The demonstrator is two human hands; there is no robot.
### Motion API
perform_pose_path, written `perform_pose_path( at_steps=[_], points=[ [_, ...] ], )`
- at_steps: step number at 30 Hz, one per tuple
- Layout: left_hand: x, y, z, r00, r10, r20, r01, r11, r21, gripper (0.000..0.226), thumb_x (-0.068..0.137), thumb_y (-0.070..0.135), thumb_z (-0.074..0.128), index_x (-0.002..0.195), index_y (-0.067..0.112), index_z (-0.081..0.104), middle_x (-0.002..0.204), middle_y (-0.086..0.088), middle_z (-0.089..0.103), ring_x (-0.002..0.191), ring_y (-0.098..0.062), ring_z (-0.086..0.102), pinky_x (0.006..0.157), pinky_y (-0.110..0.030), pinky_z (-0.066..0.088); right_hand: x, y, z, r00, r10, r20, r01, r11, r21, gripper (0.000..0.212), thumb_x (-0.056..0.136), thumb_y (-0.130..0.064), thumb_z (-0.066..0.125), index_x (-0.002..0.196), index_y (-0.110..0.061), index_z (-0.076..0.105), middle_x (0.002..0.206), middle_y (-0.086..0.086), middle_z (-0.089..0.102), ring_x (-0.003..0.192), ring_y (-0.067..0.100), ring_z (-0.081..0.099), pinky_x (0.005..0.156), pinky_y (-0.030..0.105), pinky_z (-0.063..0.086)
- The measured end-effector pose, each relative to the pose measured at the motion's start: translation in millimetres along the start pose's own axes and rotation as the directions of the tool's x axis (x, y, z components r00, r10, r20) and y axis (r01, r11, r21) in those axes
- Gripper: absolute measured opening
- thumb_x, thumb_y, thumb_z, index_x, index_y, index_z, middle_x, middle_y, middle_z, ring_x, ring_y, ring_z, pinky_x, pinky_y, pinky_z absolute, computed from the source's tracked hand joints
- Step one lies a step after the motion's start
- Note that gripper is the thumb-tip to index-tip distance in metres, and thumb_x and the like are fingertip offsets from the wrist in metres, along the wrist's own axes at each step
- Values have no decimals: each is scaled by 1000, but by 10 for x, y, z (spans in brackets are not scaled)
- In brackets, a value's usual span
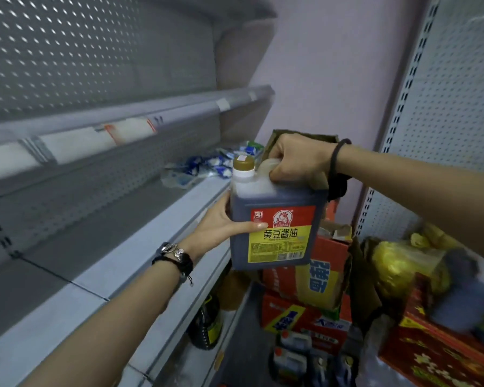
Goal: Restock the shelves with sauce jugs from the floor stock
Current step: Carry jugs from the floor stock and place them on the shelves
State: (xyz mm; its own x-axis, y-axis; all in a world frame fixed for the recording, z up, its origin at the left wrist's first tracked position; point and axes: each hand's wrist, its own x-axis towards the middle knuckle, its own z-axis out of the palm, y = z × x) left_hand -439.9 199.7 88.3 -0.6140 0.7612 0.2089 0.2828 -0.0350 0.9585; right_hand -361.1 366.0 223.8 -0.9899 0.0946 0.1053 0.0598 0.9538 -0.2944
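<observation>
A dark sauce jug (277,219) with a gold cap and a red and yellow label hangs in the air just off the front edge of the grey middle shelf (151,244). My right hand (296,160) grips its top handle. My left hand (221,224) supports the jug's left side, thumb laid across the label. More jugs (294,356) stand on the floor below, blurred. Another dark jug (206,322) sits on the lower shelf.
Blue and white packets (204,169) lie at the far end of the middle shelf. Red and yellow cartons (308,291) are stacked straight ahead, a red box (442,350) and a yellow bag (403,263) to the right. An upper shelf (118,129) overhangs on the left.
</observation>
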Motion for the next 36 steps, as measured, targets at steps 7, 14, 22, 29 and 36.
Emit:
perform_pose_path(
  at_steps=[7, 14, 22, 29, 36],
  points=[
    [-390, 693, -113, 980, 95, -177, -102, 994, -28, 64, 71, 28, 81, 126, 16, 51, 114, 1, 70, 100, -14, 69, 79, -23, 56, -76, -614, -604, 980, -165, -108, 153, 982, -106, 14, 79, -13, 64, 83, -2, 71, 79, 14, 67, 67, 18, 57, 61, 34, 52],
    [-875, 1349, -255, 882, 200, -427, -189, 980, 68, 64, 69, 34, 82, 122, 12, 54, 110, -2, 71, 97, -17, 70, 84, -34, 56, -101, -1248, -1050, 899, -414, -141, 395, 907, -145, 19, 79, -20, 65, 83, -3, 72, 80, 13, 68, 68, 24, 57, 56, 34, 46],
    [-1589, 1855, -347, 645, 282, -710, -270, 954, 133, 51, 71, 31, 78, 114, 15, 56, 104, -3, 73, 93, -22, 71, 78, -32, 57, -227, -2084, -1199, 729, -651, -213, 665, 747, -7, 14, 79, -17, 65, 81, -5, 72, 70, 5, 62, 63, 14, 51, 55, 26, 40],
    [-2379, 2088, -583, 464, 313, -829, -245, 944, 220, 46, 72, 28, 73, 113, 14, 57, 102, -6, 73, 91, -24, 71, 77, -35, 57, -377, -2955, -1045, 585, -771, -252, 801, 598, 27, 13, 75, -20, 65, 66, -11, 68, 64, 2, 60, 67, 15, 52, 59, 27, 41],
    [-3248, 2414, -1046, 383, 383, -840, -168, 924, 345, 41, 72, 27, 73, 109, 16, 59, 98, -3, 74, 89, -20, 72, 72, -28, 56, -584, -3896, -921, 458, -835, -305, 886, 455, 86, 20, 77, -25, 63, 80, -9, 74, 78, 6, 67, 74, 17, 55, 68, 32, 47]
  ],
)
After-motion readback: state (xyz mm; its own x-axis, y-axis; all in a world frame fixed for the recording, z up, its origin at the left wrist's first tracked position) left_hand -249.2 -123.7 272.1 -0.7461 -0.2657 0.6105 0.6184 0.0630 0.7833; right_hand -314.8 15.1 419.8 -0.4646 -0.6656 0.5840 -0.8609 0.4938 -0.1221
